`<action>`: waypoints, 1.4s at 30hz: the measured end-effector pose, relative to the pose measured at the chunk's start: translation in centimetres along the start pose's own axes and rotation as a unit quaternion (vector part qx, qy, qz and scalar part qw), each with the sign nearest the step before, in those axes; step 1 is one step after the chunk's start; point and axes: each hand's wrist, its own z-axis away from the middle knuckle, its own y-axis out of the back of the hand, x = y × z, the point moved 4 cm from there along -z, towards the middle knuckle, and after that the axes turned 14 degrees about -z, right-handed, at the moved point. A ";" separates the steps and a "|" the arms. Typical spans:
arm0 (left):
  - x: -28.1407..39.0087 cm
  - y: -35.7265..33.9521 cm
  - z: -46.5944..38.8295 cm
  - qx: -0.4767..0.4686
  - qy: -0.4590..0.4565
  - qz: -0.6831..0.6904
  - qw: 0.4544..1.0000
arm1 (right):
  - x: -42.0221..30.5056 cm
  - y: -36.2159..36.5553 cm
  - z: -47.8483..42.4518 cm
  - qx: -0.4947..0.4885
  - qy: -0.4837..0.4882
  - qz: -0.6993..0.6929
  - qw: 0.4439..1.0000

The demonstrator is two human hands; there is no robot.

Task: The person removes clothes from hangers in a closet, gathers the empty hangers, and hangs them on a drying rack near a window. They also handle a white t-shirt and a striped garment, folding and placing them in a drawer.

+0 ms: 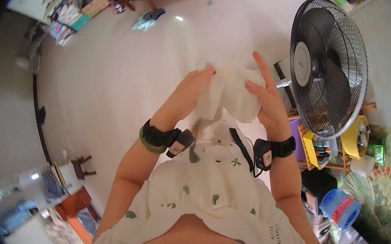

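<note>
A small piece of white cloth (pixel 237 98), slightly blurred, is held up between both hands in front of my body. My left hand (pixel 190 91) grips its left edge, the thumb lying on top near the upper corner. At the other side, my right hand (pixel 270 100) has its thumb over the cloth while the index finger points up and away from it. The right hand's other fingers are mostly hidden behind the fabric. Black straps with small devices circle the left wrist (pixel 158 134) and the right wrist (pixel 282 148).
A large floor fan (pixel 326 69) stands close to my right hand. Beyond it are a shelf with yellow baskets (pixel 354 137) and a blue water bottle (pixel 340 209). A small dark stool (pixel 83 167) is at left. Clothing (pixel 144 23) lies on the tiled floor (pixel 111 85).
</note>
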 end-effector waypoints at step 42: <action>32.8 -7.3 -97.0 -0.443 -0.194 0.061 0.873 | -50.2 26.7 -61.8 0.346 0.376 -0.197 0.837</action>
